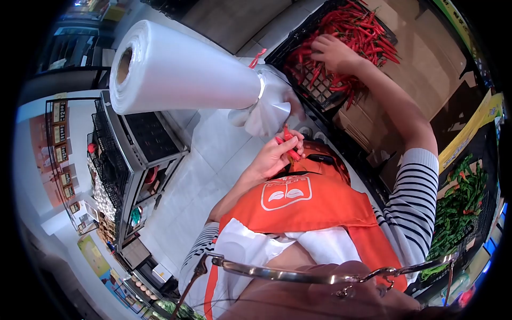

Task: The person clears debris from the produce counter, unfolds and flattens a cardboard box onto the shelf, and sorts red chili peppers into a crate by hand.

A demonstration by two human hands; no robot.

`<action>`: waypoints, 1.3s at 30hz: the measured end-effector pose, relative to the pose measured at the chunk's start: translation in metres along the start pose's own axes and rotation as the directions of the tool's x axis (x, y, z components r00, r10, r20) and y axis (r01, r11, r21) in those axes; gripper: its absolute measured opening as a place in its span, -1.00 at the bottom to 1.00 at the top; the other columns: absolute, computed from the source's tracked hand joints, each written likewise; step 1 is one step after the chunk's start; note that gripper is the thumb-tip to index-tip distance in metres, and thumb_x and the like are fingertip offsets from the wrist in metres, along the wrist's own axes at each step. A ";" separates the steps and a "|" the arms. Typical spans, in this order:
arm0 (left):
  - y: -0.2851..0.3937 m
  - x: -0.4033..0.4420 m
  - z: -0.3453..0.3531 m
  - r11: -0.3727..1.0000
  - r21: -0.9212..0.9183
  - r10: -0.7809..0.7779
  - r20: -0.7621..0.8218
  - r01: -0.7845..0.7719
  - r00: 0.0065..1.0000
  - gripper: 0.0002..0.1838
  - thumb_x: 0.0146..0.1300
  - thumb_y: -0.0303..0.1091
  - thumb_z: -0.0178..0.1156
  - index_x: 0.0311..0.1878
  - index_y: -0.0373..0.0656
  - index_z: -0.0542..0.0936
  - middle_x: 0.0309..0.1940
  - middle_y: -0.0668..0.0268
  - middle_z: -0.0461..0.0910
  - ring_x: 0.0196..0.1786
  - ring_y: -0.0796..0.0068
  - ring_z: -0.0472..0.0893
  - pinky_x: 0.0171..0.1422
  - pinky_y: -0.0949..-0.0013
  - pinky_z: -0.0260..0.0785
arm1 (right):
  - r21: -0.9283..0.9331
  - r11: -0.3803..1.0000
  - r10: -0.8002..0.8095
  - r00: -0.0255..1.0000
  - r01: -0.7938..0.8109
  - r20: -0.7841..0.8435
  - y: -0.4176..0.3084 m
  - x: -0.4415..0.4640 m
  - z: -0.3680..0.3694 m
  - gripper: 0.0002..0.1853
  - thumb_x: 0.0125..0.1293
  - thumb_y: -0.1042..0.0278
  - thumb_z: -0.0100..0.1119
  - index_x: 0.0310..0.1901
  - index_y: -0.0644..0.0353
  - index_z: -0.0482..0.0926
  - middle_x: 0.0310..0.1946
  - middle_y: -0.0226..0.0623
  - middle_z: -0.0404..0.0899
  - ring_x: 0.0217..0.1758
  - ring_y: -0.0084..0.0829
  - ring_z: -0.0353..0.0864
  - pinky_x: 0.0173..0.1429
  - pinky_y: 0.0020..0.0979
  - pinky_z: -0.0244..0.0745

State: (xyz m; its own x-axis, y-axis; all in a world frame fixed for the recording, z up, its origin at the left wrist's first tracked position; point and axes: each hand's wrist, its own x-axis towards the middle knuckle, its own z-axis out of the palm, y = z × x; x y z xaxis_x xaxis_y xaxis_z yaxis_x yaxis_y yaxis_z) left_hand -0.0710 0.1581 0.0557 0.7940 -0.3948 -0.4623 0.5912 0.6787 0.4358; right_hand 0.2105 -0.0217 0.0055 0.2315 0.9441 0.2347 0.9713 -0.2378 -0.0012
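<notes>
Several red chili peppers (pixel 293 154) are held in my left hand (pixel 278 152), its fingers closed around them in front of the orange apron (pixel 298 200). My right hand (pixel 335 53) is stretched out over a black crate (pixel 319 90), its fingers apart and touching the heap of red chilies (pixel 354 32). Whether a chili lies under those fingertips is hard to see. Part of the crate's lattice bottom shows beside the heap.
A large roll of clear plastic bags (pixel 181 69) stands at upper left, near my left hand. Cardboard (pixel 421 58) lies beside the crate. Green peppers (pixel 458 208) fill a bin at right. A shelf rack (pixel 152 138) stands at left on the tiled floor.
</notes>
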 end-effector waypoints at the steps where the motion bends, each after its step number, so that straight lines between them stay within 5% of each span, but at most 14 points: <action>1: 0.000 0.000 0.000 1.000 -0.001 -0.002 0.001 0.002 1.000 -0.81 0.27 -0.33 0.05 -0.13 -0.21 0.39 -0.37 0.32 0.38 -0.23 0.48 0.42 -0.01 0.31 0.32 | -0.022 0.999 0.025 1.000 -0.026 -0.015 0.003 -0.001 -0.009 -0.65 -0.17 0.40 0.14 -0.21 0.11 0.49 -0.07 -0.26 0.33 0.17 -0.24 0.23 0.30 -0.17 0.09; 6: -0.002 0.001 -0.002 1.000 0.004 -0.005 -0.012 0.005 1.000 -0.81 0.27 -0.33 0.05 -0.13 -0.21 0.39 -0.37 0.32 0.38 -0.23 0.47 0.42 -0.01 0.31 0.32 | -0.017 0.969 0.240 0.956 -0.246 -0.167 -0.020 0.007 -0.017 -0.62 -0.14 0.47 0.10 -0.15 0.18 0.52 0.11 -0.24 0.34 0.32 -0.24 0.14 0.39 -0.14 -0.03; 11: -0.003 0.002 -0.001 1.000 0.010 -0.015 0.002 0.015 1.000 -0.82 0.28 -0.33 0.04 -0.13 -0.21 0.39 -0.37 0.32 0.37 -0.24 0.47 0.41 -0.01 0.31 0.29 | 0.313 0.946 -0.072 0.996 0.084 -0.050 -0.053 0.024 0.037 -0.55 -0.13 0.45 0.12 -0.07 0.20 0.46 0.02 -0.23 0.40 0.20 -0.24 0.27 0.27 -0.25 0.16; 17: -0.004 0.001 -0.005 1.000 0.010 0.002 -0.004 -0.002 1.000 -0.84 0.30 -0.34 0.01 -0.13 -0.19 0.39 -0.38 0.32 0.37 -0.24 0.47 0.40 -0.01 0.31 0.28 | 0.201 0.979 -0.040 0.960 -0.017 0.278 -0.064 0.029 0.042 -0.46 -0.21 0.28 0.28 -0.07 0.18 0.48 0.11 -0.28 0.31 0.25 -0.27 0.17 0.28 -0.19 0.10; 26: -0.003 0.004 0.001 1.000 -0.017 0.017 -0.011 -0.017 1.000 -0.81 0.29 -0.35 0.04 -0.13 -0.25 0.40 -0.41 0.31 0.44 -0.27 0.48 0.46 -0.05 0.34 0.37 | 0.196 0.980 -0.054 0.990 0.028 0.127 -0.067 0.018 0.062 -0.57 -0.19 0.25 0.27 -0.18 0.15 0.52 0.00 -0.39 0.36 0.12 -0.33 0.28 0.16 -0.25 0.22; 31: -0.004 0.004 0.003 1.000 -0.010 0.003 -0.011 -0.003 1.000 -0.80 0.29 -0.34 0.04 -0.12 -0.25 0.41 -0.40 0.31 0.44 -0.27 0.48 0.46 -0.04 0.34 0.36 | 0.185 0.977 -0.115 0.993 0.108 0.027 -0.046 0.011 0.056 -0.83 -0.07 0.36 0.11 -0.36 0.13 0.49 -0.34 -0.38 0.45 -0.07 -0.33 0.41 0.15 -0.32 0.25; 35: -0.004 0.005 -0.001 1.000 0.018 -0.009 0.010 0.009 1.000 -0.85 0.30 -0.35 0.00 -0.14 -0.18 0.38 -0.36 0.33 0.38 -0.25 0.47 0.40 0.01 0.28 0.27 | 0.096 0.995 0.006 0.998 0.000 -0.063 -0.030 0.003 0.039 -0.90 -0.03 0.37 0.06 -0.42 0.13 0.44 -0.37 -0.34 0.43 -0.10 -0.35 0.43 0.27 -0.26 0.15; 39: -0.004 0.004 -0.001 1.000 0.018 -0.009 0.008 0.009 1.000 -0.85 0.30 -0.35 0.00 -0.14 -0.18 0.38 -0.36 0.33 0.37 -0.24 0.47 0.40 0.01 0.29 0.27 | 0.107 0.983 0.165 0.977 -0.152 -0.133 -0.005 0.000 0.012 -0.77 -0.02 0.38 0.11 -0.25 0.13 0.44 -0.30 -0.27 0.43 -0.06 -0.25 0.40 0.22 -0.21 0.20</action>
State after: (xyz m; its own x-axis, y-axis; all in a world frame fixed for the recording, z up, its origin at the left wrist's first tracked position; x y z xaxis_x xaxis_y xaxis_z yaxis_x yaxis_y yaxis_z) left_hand -0.0704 0.1543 0.0516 0.7894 -0.4058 -0.4605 0.6010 0.6635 0.4456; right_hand 0.2062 -0.0181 -0.0063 0.3794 0.8530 0.3584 0.9252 -0.3524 -0.1407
